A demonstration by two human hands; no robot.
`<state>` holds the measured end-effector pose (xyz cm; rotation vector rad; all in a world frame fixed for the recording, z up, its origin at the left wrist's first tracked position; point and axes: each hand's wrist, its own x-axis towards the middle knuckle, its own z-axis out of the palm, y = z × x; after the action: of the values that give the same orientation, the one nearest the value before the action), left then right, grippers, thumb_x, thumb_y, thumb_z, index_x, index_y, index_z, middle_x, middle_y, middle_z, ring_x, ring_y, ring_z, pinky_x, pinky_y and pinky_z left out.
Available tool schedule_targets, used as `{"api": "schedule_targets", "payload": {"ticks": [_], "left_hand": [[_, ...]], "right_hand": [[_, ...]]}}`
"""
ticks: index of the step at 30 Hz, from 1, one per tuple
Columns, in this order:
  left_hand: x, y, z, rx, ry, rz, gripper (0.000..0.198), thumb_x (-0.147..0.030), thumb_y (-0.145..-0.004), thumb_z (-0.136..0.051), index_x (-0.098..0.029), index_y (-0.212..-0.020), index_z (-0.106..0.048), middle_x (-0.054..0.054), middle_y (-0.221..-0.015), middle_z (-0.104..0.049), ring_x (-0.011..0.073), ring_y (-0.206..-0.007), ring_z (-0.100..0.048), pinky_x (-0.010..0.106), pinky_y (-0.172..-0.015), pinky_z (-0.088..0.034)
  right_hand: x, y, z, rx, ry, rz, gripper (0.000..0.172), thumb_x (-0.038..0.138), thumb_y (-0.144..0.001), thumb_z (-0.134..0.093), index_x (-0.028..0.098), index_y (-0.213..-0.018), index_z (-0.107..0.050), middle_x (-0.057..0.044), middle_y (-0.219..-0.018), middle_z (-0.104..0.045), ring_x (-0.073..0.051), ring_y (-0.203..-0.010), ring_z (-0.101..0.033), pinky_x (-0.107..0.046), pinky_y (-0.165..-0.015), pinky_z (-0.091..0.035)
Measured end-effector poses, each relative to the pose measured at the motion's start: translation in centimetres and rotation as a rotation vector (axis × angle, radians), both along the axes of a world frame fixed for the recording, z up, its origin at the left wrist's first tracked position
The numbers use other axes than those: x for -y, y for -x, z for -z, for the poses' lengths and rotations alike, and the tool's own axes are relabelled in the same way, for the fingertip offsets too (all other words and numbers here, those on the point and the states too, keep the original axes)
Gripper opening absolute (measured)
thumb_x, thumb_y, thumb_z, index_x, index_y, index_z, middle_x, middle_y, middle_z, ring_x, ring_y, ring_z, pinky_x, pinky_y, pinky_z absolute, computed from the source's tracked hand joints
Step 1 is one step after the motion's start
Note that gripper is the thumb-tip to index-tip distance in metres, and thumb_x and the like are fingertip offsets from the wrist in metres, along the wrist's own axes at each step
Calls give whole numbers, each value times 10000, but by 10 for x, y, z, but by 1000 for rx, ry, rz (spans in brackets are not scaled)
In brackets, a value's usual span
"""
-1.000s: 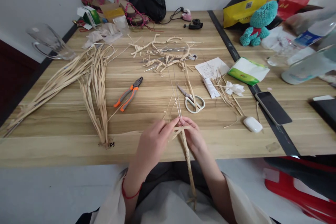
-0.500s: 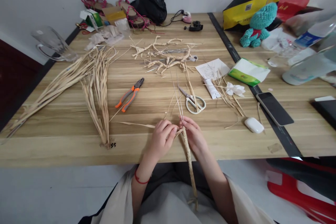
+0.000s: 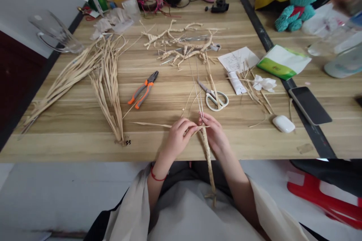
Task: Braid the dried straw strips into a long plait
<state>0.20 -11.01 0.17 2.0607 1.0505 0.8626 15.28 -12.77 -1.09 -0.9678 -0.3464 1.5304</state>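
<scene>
My right hand (image 3: 216, 133) is closed around the top of a straw-wrapped wire stem (image 3: 208, 154), whose lower end hangs past the table edge over my lap. Bare metal wires (image 3: 200, 99) stick out of the stem's top, pointing away from me. The fingers of my left hand (image 3: 179, 135) pinch a pale straw strip (image 3: 201, 127) that crosses the stem just under the bare wires. A longer loose strip (image 3: 149, 124) trails left from beneath that hand. Beyond my hands lie white-handled scissors (image 3: 216, 100), and orange-grey pliers (image 3: 143, 89) rest to the left.
Bundles of dry straw (image 3: 109, 83) lie at left, near a glass mug (image 3: 56, 34). Several wrapped twig shapes (image 3: 183, 47) sit at the back centre. To the right are a tube (image 3: 236, 83), a tissue pack (image 3: 284, 62), a phone (image 3: 310, 105) and a white case (image 3: 283, 124).
The camera view has tipped down, so the table appears higher. The pinched strip now lies across the front of the stem, its end showing to the right of it.
</scene>
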Motion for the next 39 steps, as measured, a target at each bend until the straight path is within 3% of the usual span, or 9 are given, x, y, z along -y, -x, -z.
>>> {"api": "schedule_targets", "payload": {"ticks": [13,21,29,34,39], "left_hand": [[1,0,-1,-42,29,-18,206,-268,-925,-429,-176,-795,-560,28,-782,-568,136,-763,-516,260,-709,-393],[4,0,-5,105,143,-164,335,-319,-868,-523,-175,-592,-398,-36,-588,-403,89,-574,-388,232,-575,-316],[4,-1,-3,247,339,-112,289,-357,-845,-551,-159,-636,-537,-26,-599,-478,82,-569,-420,219,-538,-312],[2,-1,-6,324,483,-43,330,-368,-831,-549,-155,-586,-488,-42,-538,-422,68,-512,-364,211,-497,-276],[2,1,3,314,541,-73,363,-407,-801,-557,-160,-559,-444,-48,-517,-382,71,-510,-338,215,-493,-260]], "right_hand": [[0,0,2,53,-17,-19,234,253,-697,-709,237,-930,-709,7,-761,-663,-120,-706,-581,-251,-715,-473],[0,0,2,-13,0,-13,238,219,-681,-721,225,-919,-715,17,-758,-663,-98,-692,-574,-216,-686,-461],[2,2,0,57,-15,-27,240,252,-678,-737,251,-917,-719,15,-792,-679,-108,-720,-588,-227,-700,-473],[4,2,1,99,-52,-49,276,271,-660,-756,262,-933,-721,8,-820,-692,-122,-733,-597,-248,-718,-485],[6,4,-1,129,-57,-45,290,281,-652,-765,274,-938,-722,0,-937,-701,-128,-757,-601,-254,-736,-490]]}}
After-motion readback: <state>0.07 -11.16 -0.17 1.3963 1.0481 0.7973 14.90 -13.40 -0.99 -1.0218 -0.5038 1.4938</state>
